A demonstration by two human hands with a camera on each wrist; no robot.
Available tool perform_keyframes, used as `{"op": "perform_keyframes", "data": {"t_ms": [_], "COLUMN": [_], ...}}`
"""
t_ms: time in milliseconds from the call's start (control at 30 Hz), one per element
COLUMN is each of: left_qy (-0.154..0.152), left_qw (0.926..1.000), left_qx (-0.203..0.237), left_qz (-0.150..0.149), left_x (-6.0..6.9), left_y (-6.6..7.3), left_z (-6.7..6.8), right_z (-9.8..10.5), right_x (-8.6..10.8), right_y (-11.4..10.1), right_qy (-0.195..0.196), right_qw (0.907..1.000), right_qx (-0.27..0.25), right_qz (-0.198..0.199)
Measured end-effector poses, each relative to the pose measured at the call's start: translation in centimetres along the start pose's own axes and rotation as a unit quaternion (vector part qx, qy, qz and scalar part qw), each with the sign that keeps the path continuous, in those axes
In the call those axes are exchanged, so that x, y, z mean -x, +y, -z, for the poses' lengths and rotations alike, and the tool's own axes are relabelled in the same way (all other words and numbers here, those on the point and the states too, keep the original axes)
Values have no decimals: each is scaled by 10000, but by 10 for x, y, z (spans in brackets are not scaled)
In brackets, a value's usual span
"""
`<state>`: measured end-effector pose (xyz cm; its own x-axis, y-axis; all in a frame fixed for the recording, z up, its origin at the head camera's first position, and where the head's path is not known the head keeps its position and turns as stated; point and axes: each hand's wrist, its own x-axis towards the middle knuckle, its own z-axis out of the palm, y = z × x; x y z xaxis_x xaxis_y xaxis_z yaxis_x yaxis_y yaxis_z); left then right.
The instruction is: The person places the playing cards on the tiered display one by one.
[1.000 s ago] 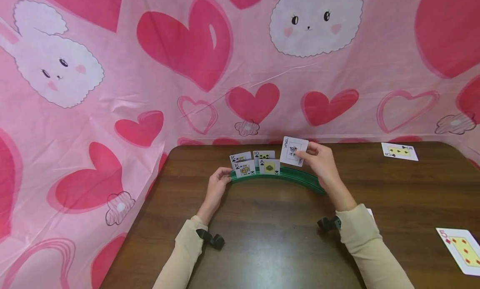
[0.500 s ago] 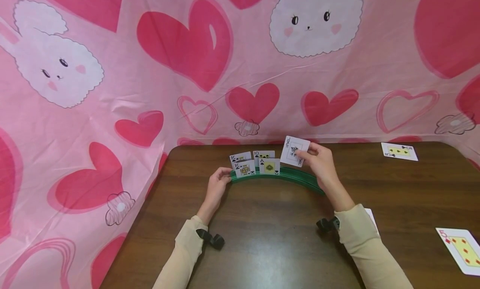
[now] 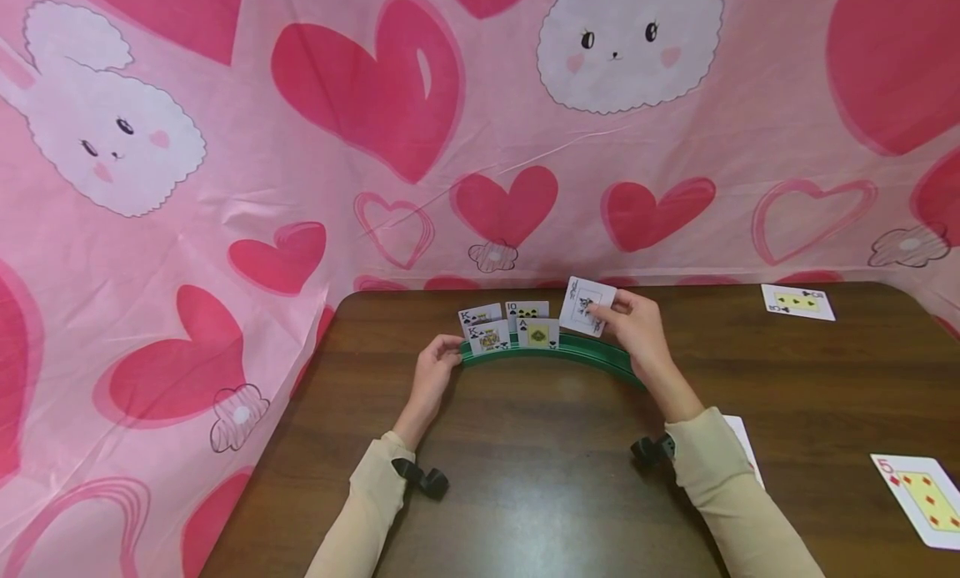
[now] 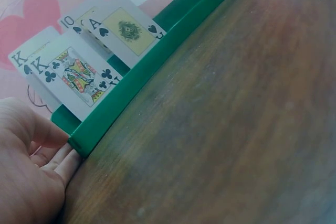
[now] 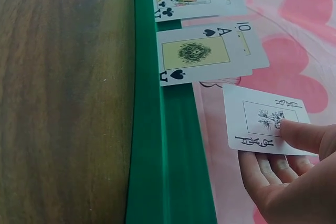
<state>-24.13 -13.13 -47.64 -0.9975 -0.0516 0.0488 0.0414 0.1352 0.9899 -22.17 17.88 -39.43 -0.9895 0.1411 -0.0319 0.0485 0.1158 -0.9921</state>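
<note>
A curved green card holder (image 3: 592, 352) stands on the table with playing cards upright in its slots. In front are the king of clubs (image 4: 75, 75) and the ace of spades (image 5: 194, 55). Behind them stand another king (image 3: 480, 314) and a ten (image 3: 528, 309), both partly covered. My left hand (image 3: 437, 365) grips the holder's left end between thumb and fingers. A joker card (image 5: 260, 121) is pinched in my right hand (image 3: 639, 324), thumb on its face and fingers behind. The joker is tilted, held above the holder to the right of the ace, apart from it.
A five of clubs (image 3: 798, 302) lies at the back right of the wooden table (image 3: 525, 495). Nearer, on the right, lies a five of diamonds (image 3: 924, 500). Another card (image 3: 745, 444) is partly hidden by my right sleeve. A pink heart-patterned cloth (image 3: 405, 144) hangs behind the table.
My right forearm has shifted slightly left, showing more of the card beside the sleeve. The joker has tilted a little and sits slightly lower. My left hand stays on the holder.
</note>
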Motion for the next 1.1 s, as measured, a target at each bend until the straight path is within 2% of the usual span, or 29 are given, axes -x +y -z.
{"op": "perform_keyframes", "data": {"t_ms": [800,867,1100], "left_qy": [-169,-197,-251], "left_qw": [9997,9996,9996], "left_qx": [30,3,47], "left_qz": [184,214,153], "left_x": [-2,-1,18], "left_y": [0,4,36], "left_z": [3,4,4], "right_z": [-2,-2,-4], "right_x": [-4,-4,-6], "right_y": [13,14,16], "right_qy": [-195,-211,-247], "right_qw": [9993,9992,9993], "right_qx": [318,327,270], "right_qz": [62,62,58]}}
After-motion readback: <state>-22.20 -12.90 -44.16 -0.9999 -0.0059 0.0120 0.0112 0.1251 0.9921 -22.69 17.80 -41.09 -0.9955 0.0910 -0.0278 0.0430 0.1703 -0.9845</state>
